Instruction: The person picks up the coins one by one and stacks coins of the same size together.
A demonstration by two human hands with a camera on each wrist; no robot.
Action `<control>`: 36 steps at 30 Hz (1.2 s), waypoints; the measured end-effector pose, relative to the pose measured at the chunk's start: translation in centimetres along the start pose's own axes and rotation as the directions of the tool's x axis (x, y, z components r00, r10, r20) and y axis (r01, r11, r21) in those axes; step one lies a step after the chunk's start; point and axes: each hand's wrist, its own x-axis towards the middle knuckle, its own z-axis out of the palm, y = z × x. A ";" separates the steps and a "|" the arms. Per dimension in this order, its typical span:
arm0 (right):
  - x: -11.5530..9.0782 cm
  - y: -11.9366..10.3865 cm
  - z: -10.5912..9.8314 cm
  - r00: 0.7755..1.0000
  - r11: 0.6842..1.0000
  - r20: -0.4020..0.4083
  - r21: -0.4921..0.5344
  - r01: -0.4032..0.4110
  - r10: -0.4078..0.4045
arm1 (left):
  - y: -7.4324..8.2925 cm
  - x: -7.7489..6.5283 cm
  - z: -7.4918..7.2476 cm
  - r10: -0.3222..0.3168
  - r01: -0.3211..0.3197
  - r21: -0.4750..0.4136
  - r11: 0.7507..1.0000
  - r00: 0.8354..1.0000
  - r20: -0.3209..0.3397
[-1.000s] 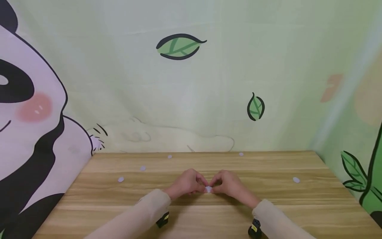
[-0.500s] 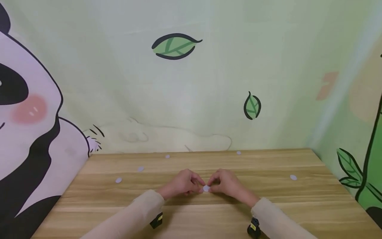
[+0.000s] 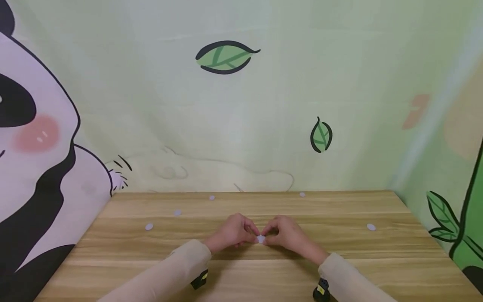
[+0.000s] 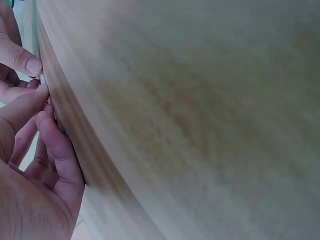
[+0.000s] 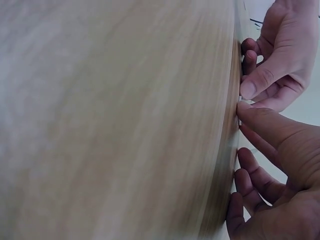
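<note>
A small white disc (image 3: 260, 239) sits low over the wooden table, near the middle of the head view. My left hand (image 3: 237, 231) pinches its left edge between thumb and fingertips. From the other side my right hand (image 3: 284, 233) pinches the right edge, so fingers cover both sides of the disc. Only a thin white sliver shows between the fingertips in the left wrist view, where the left hand (image 4: 37, 160) is at the bottom left. In the right wrist view the right hand (image 5: 285, 170) has its thumb and forefinger close to the tabletop, its other fingers loosely curled.
Several similar white discs lie flat on the table (image 3: 151, 277): one at the left (image 3: 149, 227), one behind it (image 3: 177, 213), others near the back edge (image 3: 212, 197) and at the right (image 3: 371, 227). A printed cloth with a panda (image 3: 56, 126) hangs behind.
The disc between my hands looked rounder half a second ago; now less of it shows between the fingertips. Both hands keep their place, and the head view has shifted slightly.
</note>
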 end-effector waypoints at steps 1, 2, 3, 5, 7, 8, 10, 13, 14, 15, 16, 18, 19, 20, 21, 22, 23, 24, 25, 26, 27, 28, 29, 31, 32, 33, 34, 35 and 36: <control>0.0 0.0 0.0 1.000 1.000 0.000 0.005 -0.005 0.005 | 0.0 0.0 0.0 0.000 0.000 -0.002 1.000 1.000 -0.002; -0.1 0.0 0.0 1.000 1.000 0.001 0.009 -0.010 0.010 | 0.1 -0.1 0.0 0.001 -0.001 -0.003 1.000 1.000 -0.003; -0.1 0.0 0.0 1.000 1.000 -0.001 0.012 -0.012 0.012 | 0.1 -0.1 0.1 0.001 -0.001 -0.002 1.000 1.000 -0.004; -0.1 0.1 0.1 1.000 1.000 0.003 0.015 -0.019 0.019 | 0.1 -0.1 0.1 -0.001 0.001 0.006 1.000 1.000 -0.008; -0.1 0.1 0.2 1.000 1.000 0.008 0.017 -0.021 0.021 | 0.2 -0.2 0.1 -0.002 0.002 0.019 1.000 1.000 -0.009; -0.1 0.2 0.2 1.000 1.000 0.007 0.017 -0.025 0.024 | 0.2 -0.2 0.1 0.000 0.001 0.023 1.000 1.000 -0.009; 0.0 0.2 0.3 0.999 0.999 0.005 0.018 -0.032 0.032 | 0.2 -0.1 0.1 0.000 0.000 0.030 1.000 1.000 -0.009; 0.1 0.2 0.3 0.999 0.999 -0.002 0.010 -0.036 0.036 | 0.3 0.0 0.2 0.001 -0.001 0.038 0.999 1.000 -0.003; 0.1 0.2 0.2 0.999 0.999 -0.002 0.008 -0.041 0.041 | 0.2 0.0 0.1 0.006 -0.006 0.039 0.999 1.000 -0.001; 0.1 0.1 0.2 0.999 0.999 -0.001 0.004 -0.043 0.043 | 0.2 0.0 0.1 0.009 -0.009 0.038 0.999 1.000 0.001; 0.2 0.1 0.2 0.999 0.999 0.000 0.001 -0.048 0.048 | 0.2 0.1 0.0 0.013 -0.013 0.036 0.999 1.000 0.001; 0.3 -0.1 0.1 0.998 0.998 0.004 -0.003 -0.056 0.056 | 0.1 0.0 -0.4 0.020 -0.020 0.015 1.000 1.000 -0.001; 0.3 -0.2 0.1 0.998 0.998 0.004 -0.005 -0.057 0.057 | -0.1 0.0 -0.6 0.017 -0.017 0.000 1.000 1.000 -0.004; 0.3 -0.2 0.0 0.998 0.998 0.004 -0.008 -0.058 0.058 | -0.2 -0.1 -0.8 0.014 -0.014 -0.016 1.000 1.000 -0.012; 0.3 -0.2 0.0 0.998 0.998 0.002 -0.013 -0.057 0.057 | -0.4 -0.2 -1.1 0.009 -0.010 -0.029 1.000 1.000 -0.024; 0.3 -0.2 0.0 0.998 0.998 -0.001 -0.015 -0.056 0.056 | -0.6 -0.2 -1.4 0.000 -0.001 -0.038 0.999 0.999 -0.039; 0.3 -0.2 0.1 0.999 0.998 -0.002 -0.017 -0.054 0.054 | -0.8 -0.3 -1.7 -0.010 0.007 -0.045 0.999 0.998 -0.057; 0.3 -0.2 0.1 0.999 0.998 -0.005 -0.020 -0.052 0.052 | -1.0 -0.5 -2.1 -0.023 0.019 -0.051 0.999 0.997 -0.075; 0.3 -0.2 0.1 0.999 0.999 -0.007 -0.021 -0.050 0.050 | -1.2 -0.6 -2.5 -0.034 0.029 -0.050 0.998 0.995 -0.097; 0.3 -0.2 0.1 0.999 0.998 -0.009 -0.019 -0.052 0.051 | -1.4 -0.8 -2.9 -0.038 0.034 -0.040 0.999 0.992 -0.121; 0.3 -0.2 0.1 0.999 0.998 -0.010 -0.018 -0.053 0.053 | -1.5 -1.0 -3.3 -0.050 0.046 -0.033 0.998 0.988 -0.145; 0.3 -0.2 0.1 0.998 0.998 -0.011 -0.017 -0.055 0.055 | -1.6 -1.2 -3.8 -0.057 0.055 -0.017 0.998 0.983 -0.172; 0.3 -0.2 0.1 0.998 0.998 -0.012 -0.016 -0.057 0.057 | -1.7 -1.4 -4.3 -0.061 0.060 -0.007 0.998 0.979 -0.196; 0.3 -0.3 0.1 0.998 0.998 -0.013 -0.015 -0.061 0.061 | -1.9 -2.0 -5.3 -0.060 0.070 0.034 0.997 0.967 -0.246; 0.3 -0.3 0.2 0.998 0.998 -0.013 -0.014 -0.067 0.067 | -2.1 -2.2 -5.9 -0.054 0.073 0.058 0.996 0.961 -0.270; 0.3 -0.3 0.2 0.997 0.997 -0.013 -0.015 -0.071 0.071 | -2.3 -2.4 -6.4 -0.049 0.074 0.078 0.994 0.956 -0.290; 0.3 -0.3 0.2 0.997 0.997 -0.014 -0.015 -0.075 0.075 | -2.5 -2.7 -7.1 -0.036 0.072 0.105 0.992 0.951 -0.307; 0.2 -0.3 0.2 0.997 0.997 -0.013 -0.012 -0.077 0.077 | -2.7 -2.9 -7.7 -0.027 0.069 0.122 0.990 0.948 -0.317; 0.2 -0.4 0.2 0.997 0.997 -0.013 -0.010 -0.080 0.079 | -2.9 -3.2 -8.3 -0.022 0.072 0.140 0.988 0.945 -0.326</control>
